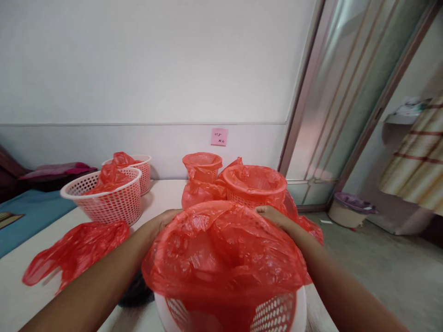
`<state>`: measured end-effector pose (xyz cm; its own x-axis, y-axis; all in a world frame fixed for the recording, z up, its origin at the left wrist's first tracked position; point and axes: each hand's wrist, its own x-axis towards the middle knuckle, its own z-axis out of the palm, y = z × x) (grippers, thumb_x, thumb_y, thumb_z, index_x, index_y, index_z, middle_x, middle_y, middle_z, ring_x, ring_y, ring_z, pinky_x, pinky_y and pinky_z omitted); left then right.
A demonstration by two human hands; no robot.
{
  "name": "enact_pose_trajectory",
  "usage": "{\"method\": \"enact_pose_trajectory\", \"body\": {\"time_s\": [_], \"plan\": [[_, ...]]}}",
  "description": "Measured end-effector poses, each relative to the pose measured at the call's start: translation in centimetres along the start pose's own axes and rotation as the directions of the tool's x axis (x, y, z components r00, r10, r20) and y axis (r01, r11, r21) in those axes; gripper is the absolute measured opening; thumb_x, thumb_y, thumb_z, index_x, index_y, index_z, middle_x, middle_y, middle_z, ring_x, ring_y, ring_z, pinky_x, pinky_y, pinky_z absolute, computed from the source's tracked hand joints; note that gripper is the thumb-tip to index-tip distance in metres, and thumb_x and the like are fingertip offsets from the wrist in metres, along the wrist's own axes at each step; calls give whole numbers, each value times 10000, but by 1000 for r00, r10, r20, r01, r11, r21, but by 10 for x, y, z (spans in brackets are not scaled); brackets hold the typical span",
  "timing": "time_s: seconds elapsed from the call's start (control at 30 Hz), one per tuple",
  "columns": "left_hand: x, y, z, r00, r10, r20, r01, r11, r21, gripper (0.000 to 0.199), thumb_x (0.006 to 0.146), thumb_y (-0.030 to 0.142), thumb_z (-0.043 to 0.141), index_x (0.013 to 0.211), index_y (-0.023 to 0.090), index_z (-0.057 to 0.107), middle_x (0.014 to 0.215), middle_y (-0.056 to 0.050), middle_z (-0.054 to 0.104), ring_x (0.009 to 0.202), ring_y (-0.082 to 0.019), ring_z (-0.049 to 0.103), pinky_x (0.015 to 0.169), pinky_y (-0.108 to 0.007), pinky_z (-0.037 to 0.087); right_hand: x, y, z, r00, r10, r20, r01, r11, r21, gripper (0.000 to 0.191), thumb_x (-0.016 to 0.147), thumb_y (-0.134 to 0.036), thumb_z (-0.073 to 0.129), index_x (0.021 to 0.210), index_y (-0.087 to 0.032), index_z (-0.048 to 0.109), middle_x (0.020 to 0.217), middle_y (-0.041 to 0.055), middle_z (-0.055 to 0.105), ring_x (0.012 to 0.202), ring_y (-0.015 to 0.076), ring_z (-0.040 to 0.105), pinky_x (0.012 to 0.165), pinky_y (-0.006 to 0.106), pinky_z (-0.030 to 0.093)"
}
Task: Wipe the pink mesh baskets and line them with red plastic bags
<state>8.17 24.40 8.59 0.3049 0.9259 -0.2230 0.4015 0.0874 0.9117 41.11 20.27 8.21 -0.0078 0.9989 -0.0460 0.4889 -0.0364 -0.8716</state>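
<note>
Close in front of me stands a white perforated plastic basket [300, 306]. A thin red plastic bag [224, 258] lines it and folds outward over its rim. At the far left of the rim is my left hand [169, 216], closed on the edge of the bag, its fingertips partly hidden behind the film. My right hand [272, 215] grips the bag at the far right of the rim, fingers bent over the edge. Left of my left forearm a loose crumpled red bag [86, 246] lies on the white surface.
Beyond stand a red-lined basket [254, 182] and a smaller red-lined basket [202, 163]. At left, two white baskets [114, 203] hold crumpled red bags. A pink note [219, 137] is on the wall. A lined bin [348, 210] stands on the floor at right.
</note>
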Motion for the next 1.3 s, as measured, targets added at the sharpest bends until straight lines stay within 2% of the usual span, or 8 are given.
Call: {"method": "enact_pose_trajectory", "body": {"time_s": [0.17,0.33,0.4,0.53,0.67,0.83,0.9,1.3], "plan": [[-11,-16,-14,953,85,-292,-88,996,3,343,882,425,554,715,133,620,648,23,626,593,-132,616,591,-287,511,-16,6,-4,981,-43,-188,52,998,43,167,649,-367,587,629,-204,616,691,44,660,658,199,582,649,338,476],[-70,-34,-27,668,425,-611,-389,899,199,266,877,408,484,961,191,612,983,-42,648,971,-204,606,842,-349,502,-63,20,0,876,-154,-458,180,983,15,307,721,-456,569,898,-217,646,972,81,688,926,256,622,854,407,484],[-106,-32,-21,605,644,-469,-517,765,384,192,855,321,554,996,226,645,1066,-25,654,1073,-203,574,986,-361,427,-87,27,7,836,-272,-477,292,956,-33,318,779,-448,549,992,-236,656,1047,76,684,987,250,623,883,400,490],[-162,-9,11,414,878,241,-665,111,738,478,864,377,605,1300,218,491,1239,-62,644,1161,-221,561,1028,-384,416,-121,40,16,744,-485,-459,450,872,-192,232,861,-362,522,1007,-283,683,1070,46,680,1044,221,610,953,387,467],[-181,11,53,310,880,360,-740,-15,673,694,749,613,624,1235,141,470,1104,-125,698,990,-257,643,896,-398,496,-134,42,19,694,-587,-418,500,810,-307,214,904,-302,491,1021,-295,670,1098,44,660,1068,208,594,958,385,459],[-175,-9,83,383,794,472,-748,-33,662,498,685,532,741,995,182,572,822,-24,673,674,-210,602,603,-353,466,-138,44,29,648,-607,-460,494,795,-352,224,933,-282,443,992,-259,658,1084,63,647,1054,209,593,933,400,476],[-168,-21,81,326,825,461,-731,-88,676,245,821,405,648,888,181,576,699,2,610,571,-177,534,498,-317,357,-139,46,36,634,-592,-497,483,805,-344,229,938,-275,432,1025,-248,642,1078,69,647,1045,209,596,935,411,479],[-158,-17,0,447,746,494,-724,-23,690,266,974,183,346,787,164,534,751,-37,555,681,-158,486,599,-287,340,-142,10,40,628,-748,-217,553,625,-552,457,878,-115,467,1315,-248,475,1291,108,510,1216,235,478,1001,450,449]]}}
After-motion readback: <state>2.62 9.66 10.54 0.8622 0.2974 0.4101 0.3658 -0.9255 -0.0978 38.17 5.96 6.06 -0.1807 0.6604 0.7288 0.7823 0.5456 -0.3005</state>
